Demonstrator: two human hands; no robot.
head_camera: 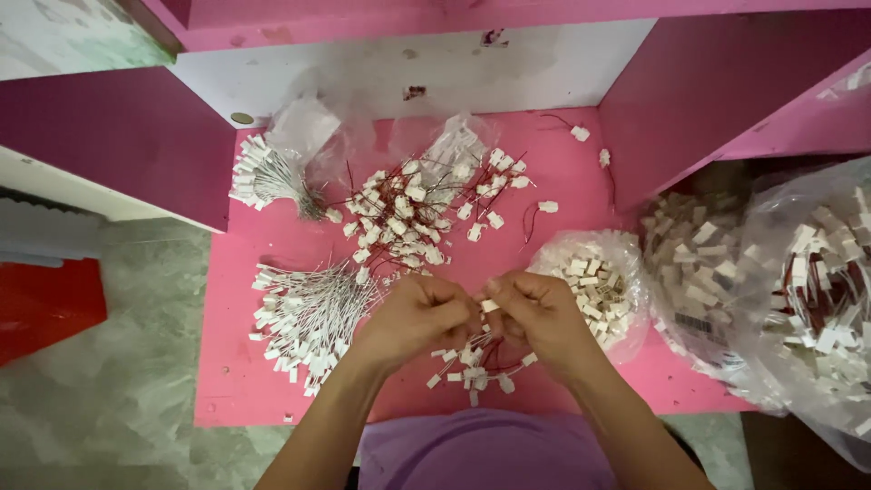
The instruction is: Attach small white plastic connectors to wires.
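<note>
Over the front of a pink table [581,172], my left hand [419,318] and my right hand [537,310] meet, fingers pinched together on one small white connector [490,306]. Whether a wire hangs from it I cannot tell. Just below my hands lies a small pile of white connectors with red wires [476,365]. A larger heap of red-wired connectors [413,213] sits in the table's middle. To the left lie two bundles of white-wired connectors [304,313], the other bundle [263,177] farther back.
An open clear bag of loose white connectors [599,281] stands right of my right hand. Big plastic bags of connectors [817,290] fill the right side. Empty clear bags [304,127] lie at the back. Magenta panels [118,136] flank the table; a red object [45,299] is on the floor.
</note>
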